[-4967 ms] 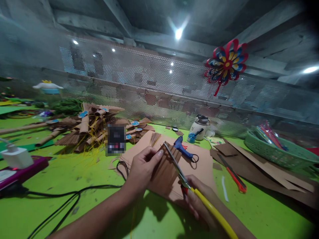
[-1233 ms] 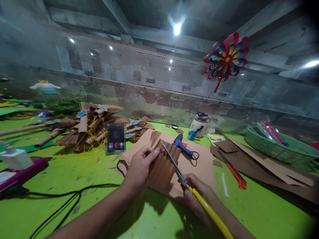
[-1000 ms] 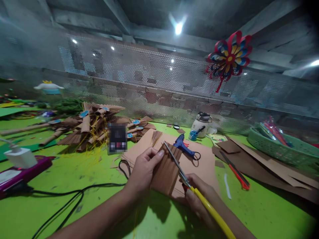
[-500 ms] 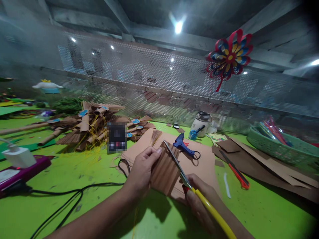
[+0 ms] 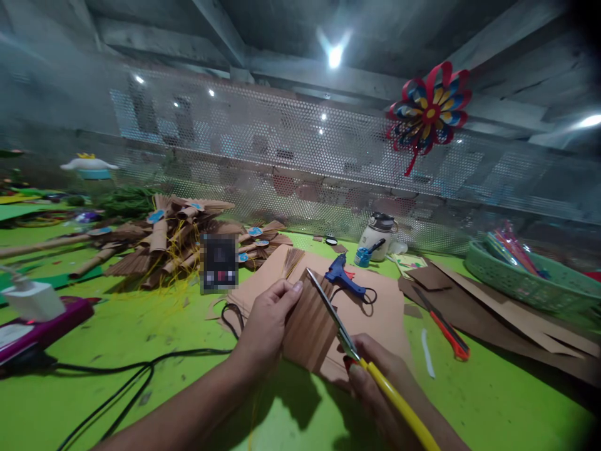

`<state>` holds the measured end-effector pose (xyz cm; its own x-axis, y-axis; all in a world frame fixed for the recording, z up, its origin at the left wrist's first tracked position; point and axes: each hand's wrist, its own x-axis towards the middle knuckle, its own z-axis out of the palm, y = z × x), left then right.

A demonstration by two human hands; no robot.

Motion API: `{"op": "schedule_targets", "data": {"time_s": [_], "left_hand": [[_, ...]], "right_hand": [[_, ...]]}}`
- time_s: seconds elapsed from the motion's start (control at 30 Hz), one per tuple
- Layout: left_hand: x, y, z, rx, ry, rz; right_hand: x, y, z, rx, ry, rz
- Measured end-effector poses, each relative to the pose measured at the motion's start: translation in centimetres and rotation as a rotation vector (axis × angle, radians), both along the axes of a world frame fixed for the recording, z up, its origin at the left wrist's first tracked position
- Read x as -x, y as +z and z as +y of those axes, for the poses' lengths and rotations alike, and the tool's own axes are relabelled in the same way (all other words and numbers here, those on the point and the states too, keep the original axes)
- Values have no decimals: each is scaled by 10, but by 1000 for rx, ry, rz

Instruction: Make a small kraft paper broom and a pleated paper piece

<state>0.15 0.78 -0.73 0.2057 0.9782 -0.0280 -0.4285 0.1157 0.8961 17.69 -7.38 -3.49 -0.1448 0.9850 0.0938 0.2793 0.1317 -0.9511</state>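
A pleated piece of brown paper (image 5: 305,332) is pinched between the thumb and fingers of my left hand (image 5: 267,313). My right hand (image 5: 375,376) grips a pair of scissors (image 5: 347,344) with yellow handles. Their metal blades lie across the right side of the pleated paper, tips pointing up and away; whether the blades are parted I cannot tell. Under both hands lies a stack of light brown paper sheets (image 5: 385,307). On that stack, just past the scissors, rests a blue glue gun (image 5: 346,280). A bundle of thin brown strips (image 5: 293,262) lies near my left fingertips.
Finished paper brooms (image 5: 159,232) with yellow strings pile up at the left. A purple power strip (image 5: 70,319) and black cable (image 5: 154,358) lie nearer. To the right are a red utility knife (image 5: 448,332), dark paper sheets (image 5: 498,313) and a green basket (image 5: 516,275). A bottle (image 5: 375,235) stands behind.
Both hands keep their grips on the pleated paper and scissors. The scissors have shifted very slightly down and left, and the view has tilted a little.
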Motion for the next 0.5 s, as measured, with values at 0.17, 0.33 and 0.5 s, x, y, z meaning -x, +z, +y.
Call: {"op": "schedule_targets", "data": {"time_s": [0.17,0.33,0.5], "left_hand": [[-1,-1,0,-29,21,17],[-3,-1,-3,-27,-23,23],[-3,0,-7,-20,-31,32]], "right_hand": [[1,2,0,-7,-4,-13],[4,5,1,-5,5,16],[6,6,0,-2,9,37]]}}
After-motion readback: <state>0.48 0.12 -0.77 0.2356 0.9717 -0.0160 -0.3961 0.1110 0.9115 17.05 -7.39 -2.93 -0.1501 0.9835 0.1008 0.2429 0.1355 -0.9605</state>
